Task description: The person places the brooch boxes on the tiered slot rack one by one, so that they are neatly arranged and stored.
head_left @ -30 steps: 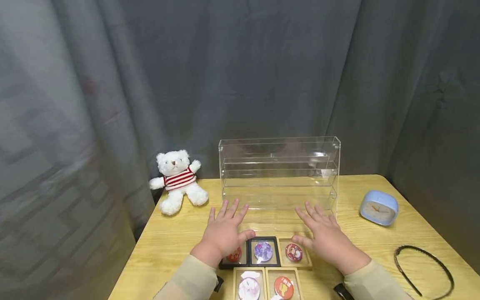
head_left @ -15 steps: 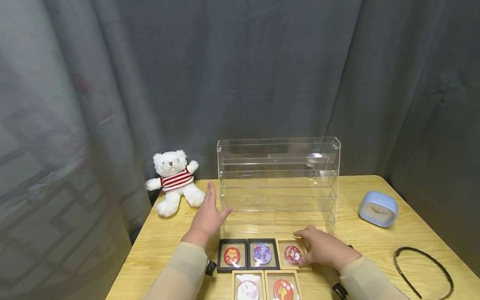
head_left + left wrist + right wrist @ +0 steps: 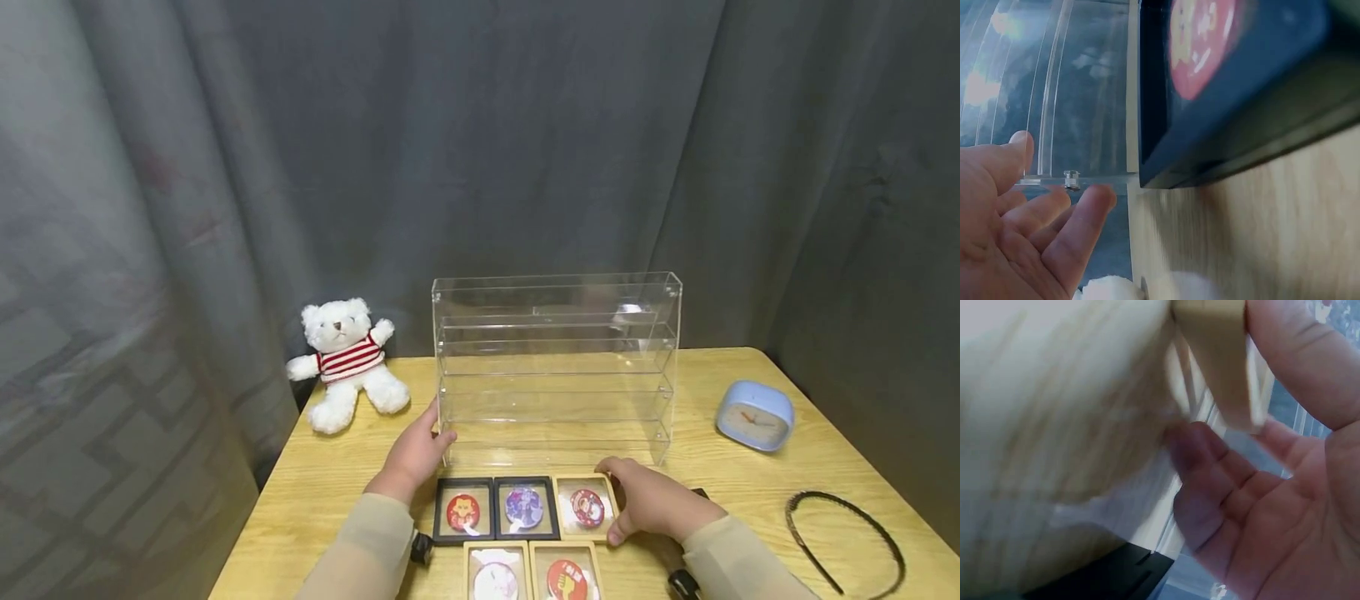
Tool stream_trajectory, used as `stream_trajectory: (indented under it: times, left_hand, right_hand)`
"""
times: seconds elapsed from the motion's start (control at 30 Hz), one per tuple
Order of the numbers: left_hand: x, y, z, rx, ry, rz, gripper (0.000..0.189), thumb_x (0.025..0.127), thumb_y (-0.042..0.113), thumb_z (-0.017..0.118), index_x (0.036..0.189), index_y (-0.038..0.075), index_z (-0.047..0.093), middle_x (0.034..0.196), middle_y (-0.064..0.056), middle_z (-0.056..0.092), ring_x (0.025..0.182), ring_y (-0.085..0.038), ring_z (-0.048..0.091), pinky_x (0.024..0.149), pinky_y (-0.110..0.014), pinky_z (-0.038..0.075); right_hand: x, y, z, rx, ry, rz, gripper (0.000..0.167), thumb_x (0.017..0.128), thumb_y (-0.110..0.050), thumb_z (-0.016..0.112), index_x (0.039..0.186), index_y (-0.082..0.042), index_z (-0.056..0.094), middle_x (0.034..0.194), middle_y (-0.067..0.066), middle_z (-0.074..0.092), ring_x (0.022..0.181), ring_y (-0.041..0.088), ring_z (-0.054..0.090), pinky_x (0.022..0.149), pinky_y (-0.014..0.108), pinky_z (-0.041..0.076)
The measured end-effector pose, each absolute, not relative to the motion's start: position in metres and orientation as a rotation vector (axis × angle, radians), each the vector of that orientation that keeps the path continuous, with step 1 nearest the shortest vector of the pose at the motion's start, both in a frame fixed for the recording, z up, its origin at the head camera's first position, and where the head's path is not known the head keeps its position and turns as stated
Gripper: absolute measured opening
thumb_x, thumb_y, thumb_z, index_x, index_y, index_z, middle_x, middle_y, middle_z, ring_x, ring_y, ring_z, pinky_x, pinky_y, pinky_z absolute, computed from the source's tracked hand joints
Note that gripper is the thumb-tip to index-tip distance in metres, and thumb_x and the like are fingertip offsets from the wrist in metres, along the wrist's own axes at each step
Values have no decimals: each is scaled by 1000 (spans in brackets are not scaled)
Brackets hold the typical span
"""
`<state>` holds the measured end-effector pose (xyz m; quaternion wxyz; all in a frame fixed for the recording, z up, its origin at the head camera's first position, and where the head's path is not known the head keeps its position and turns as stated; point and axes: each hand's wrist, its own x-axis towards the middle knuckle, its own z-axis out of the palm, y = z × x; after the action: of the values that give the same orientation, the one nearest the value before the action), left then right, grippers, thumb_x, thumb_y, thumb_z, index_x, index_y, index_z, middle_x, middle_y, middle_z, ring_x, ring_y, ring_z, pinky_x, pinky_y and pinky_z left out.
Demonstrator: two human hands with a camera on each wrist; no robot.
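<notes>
A clear acrylic display shelf [image 3: 555, 358] with several tiers stands upright mid-table. My left hand [image 3: 411, 457] holds its left side panel, thumb in front and fingers outside; a metal fitting [image 3: 1072, 179] shows between them in the left wrist view. My right hand [image 3: 654, 502] grips a light wood-coloured frame [image 3: 617, 492] by its right side, thumb at the near corner, fingers at the far edge. Inside it is a red round badge [image 3: 587, 507]. Two black frames [image 3: 494, 510] with badges lie to its left. Two more light frames [image 3: 530, 575] lie nearer me.
At the back left sits a white teddy bear [image 3: 347, 350] in a striped sweater. On the right are a blue alarm clock [image 3: 756, 415] and a black headband [image 3: 847, 504]. Grey curtains [image 3: 480, 150] hang behind and beside the wooden table [image 3: 735, 483].
Both hands, spread above the frames a second ago, have parted. The left has moved left to the shelf's side; the right has come down and taken hold of the light frame.
</notes>
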<state>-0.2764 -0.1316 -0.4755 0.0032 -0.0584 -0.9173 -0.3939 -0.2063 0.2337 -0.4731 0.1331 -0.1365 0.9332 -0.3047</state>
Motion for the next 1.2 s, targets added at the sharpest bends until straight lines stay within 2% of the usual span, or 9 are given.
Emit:
stream_trajectory:
  times: [0.1,0.2,0.4,0.6,0.87,1.03,1.2]
  left_hand:
    - [-277,-132,-475,-207,-2871,-1249,70,98,25,65,158,25,30,139,-16,56,105,-29,63,93,-54,48]
    - [-277,-132,-475,-196,-2874,-1255,69,98,26,64,158,25,30,142,-15,53,108,-31,62,95,-54,47]
    - [-279,-135,-476,-191,-2877,-1237,69,98,28,64,158,24,29,146,-15,49,112,-33,61,98,-55,45]
    - [-280,-136,-478,-207,-2880,-1221,70,99,28,64,158,23,28,146,-14,49,111,-31,61,98,-54,45]
    - [-280,-135,-478,-220,-2879,-1214,70,99,27,64,158,23,28,147,-13,48,115,-33,59,100,-54,43]
    - [-279,-134,-478,-239,-2874,-1212,70,98,26,65,158,20,29,147,-16,48,117,-35,58,101,-54,42]
    - [-278,-133,-478,-235,-2878,-1223,70,98,28,65,158,21,29,147,-15,47,120,-35,56,102,-54,42]
  right_hand:
    - [-206,237,-474,-409,2679,-949,101,49,-22,98,136,-7,49,105,11,62,90,29,59,80,50,50]
    - [-205,240,-474,-442,2651,-1008,96,56,-17,96,138,-9,46,88,5,57,73,21,53,65,37,46]
    - [-210,243,-467,-495,2626,-1178,77,68,-7,90,134,-8,49,82,4,55,61,15,50,54,28,45]
    - [-221,250,-438,-479,2836,-1284,62,77,-8,86,130,-8,53,83,1,60,69,14,58,58,28,51]
    - [-247,277,-366,-395,3178,-1230,55,86,-18,80,132,-8,51,91,5,63,81,20,62,65,31,52]
    - [-262,292,-324,-231,3303,-1168,59,90,-29,76,136,-6,47,102,10,63,90,26,61,70,41,50]
    - [-273,300,-303,-133,3322,-1175,64,91,-33,73,139,-4,42,109,12,59,96,30,60,73,47,50]
